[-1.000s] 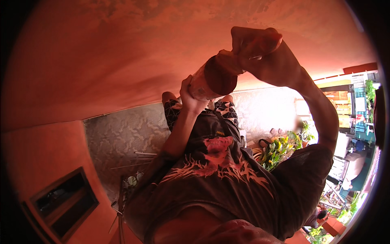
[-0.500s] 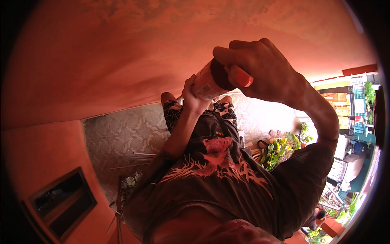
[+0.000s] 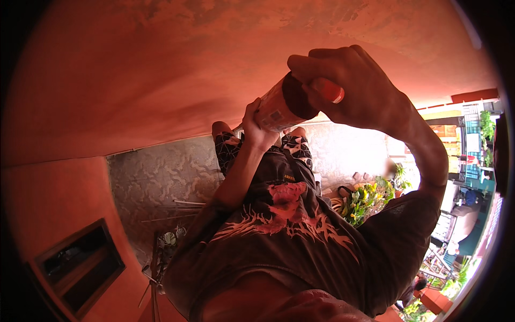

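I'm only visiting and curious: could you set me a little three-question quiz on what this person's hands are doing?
1. True or false: the bottle lies on the floor.
2. Which of the hands grips the bottle's top end by the red cap? A: left hand. B: right hand. C: neither.
3. Fill in: the yellow-flowered plants show on the person's ___ side.
Key: 1 false, both hands hold it up; 2 B; 3 right.
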{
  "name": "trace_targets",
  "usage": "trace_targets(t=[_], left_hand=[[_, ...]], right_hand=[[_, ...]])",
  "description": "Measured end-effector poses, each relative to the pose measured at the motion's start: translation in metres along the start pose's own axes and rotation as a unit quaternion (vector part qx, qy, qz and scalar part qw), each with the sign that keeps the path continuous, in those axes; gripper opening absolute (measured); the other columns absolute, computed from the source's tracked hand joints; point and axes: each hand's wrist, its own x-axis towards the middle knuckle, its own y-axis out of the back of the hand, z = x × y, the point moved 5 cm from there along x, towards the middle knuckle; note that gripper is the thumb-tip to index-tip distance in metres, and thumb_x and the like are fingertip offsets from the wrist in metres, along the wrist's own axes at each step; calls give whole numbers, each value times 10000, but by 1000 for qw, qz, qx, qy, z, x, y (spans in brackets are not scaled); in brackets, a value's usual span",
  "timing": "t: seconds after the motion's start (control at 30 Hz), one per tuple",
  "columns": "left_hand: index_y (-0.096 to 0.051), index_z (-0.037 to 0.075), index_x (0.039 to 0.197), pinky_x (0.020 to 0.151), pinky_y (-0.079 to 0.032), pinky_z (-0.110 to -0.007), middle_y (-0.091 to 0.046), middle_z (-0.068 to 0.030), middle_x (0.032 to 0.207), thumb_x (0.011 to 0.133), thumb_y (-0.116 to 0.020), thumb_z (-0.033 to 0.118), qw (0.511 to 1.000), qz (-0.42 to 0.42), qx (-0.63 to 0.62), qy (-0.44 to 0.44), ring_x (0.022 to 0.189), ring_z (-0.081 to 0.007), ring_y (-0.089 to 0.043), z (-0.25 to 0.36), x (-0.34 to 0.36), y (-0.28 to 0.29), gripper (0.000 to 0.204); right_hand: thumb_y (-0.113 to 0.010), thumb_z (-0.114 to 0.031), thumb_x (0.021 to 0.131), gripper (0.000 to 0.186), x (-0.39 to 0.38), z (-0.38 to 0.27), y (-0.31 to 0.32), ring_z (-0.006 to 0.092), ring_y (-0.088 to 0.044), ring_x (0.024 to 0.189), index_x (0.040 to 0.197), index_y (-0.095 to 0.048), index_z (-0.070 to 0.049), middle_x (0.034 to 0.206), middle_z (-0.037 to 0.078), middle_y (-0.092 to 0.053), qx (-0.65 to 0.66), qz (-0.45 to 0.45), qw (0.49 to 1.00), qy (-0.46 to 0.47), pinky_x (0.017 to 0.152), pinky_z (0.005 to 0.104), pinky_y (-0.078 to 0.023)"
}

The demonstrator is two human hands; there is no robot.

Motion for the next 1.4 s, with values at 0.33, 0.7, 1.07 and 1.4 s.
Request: trace_targets(t=[0.33, 0.7, 1.07, 1.4], left_hand=[[-514, 110, 1344, 542, -469, -380, -635, -110, 1113, 970, -387, 556, 999, 36, 8, 0, 859, -249, -632, 7, -2, -2, 597], [-533, 93, 1334, 559, -486, -432, -649, -104, 1096, 966, -431, 509, 996, 86, -12, 16, 876, -265, -645, 9, 0, 22, 565], [-589, 101, 1223, 552, -476, -431, -665, -96, 1028, 972, -433, 507, 998, 49, -20, 18, 823, -265, -636, 9, -1, 17, 502], [-569, 113, 1257, 544, -452, -378, -636, -116, 1087, 959, -402, 583, 998, 46, -4, -30, 778, -260, -610, 11, -7, -10, 581]], right_hand=[[-707, 104, 835, 92, 14, 36, 1, 231, -722, 1024, 843, -634, 49, 812, 132, -686, 362, -159, 918, -38, 834, 313, -586], [-634, -33, 682, 98, 19, 13, -5, 256, -668, 733, 769, -670, -59, 751, 93, -688, 227, -364, 903, 25, 670, 368, -512], [-648, 104, 646, 162, 36, 4, 2, 246, -720, 747, 753, -629, -16, 764, 120, -709, 186, -346, 919, -14, 595, 354, -528], [-720, 18, 848, 169, -28, 91, 0, 325, -731, 932, 898, -563, -21, 1057, 294, -693, 607, -15, 793, 36, 642, 343, -615]])
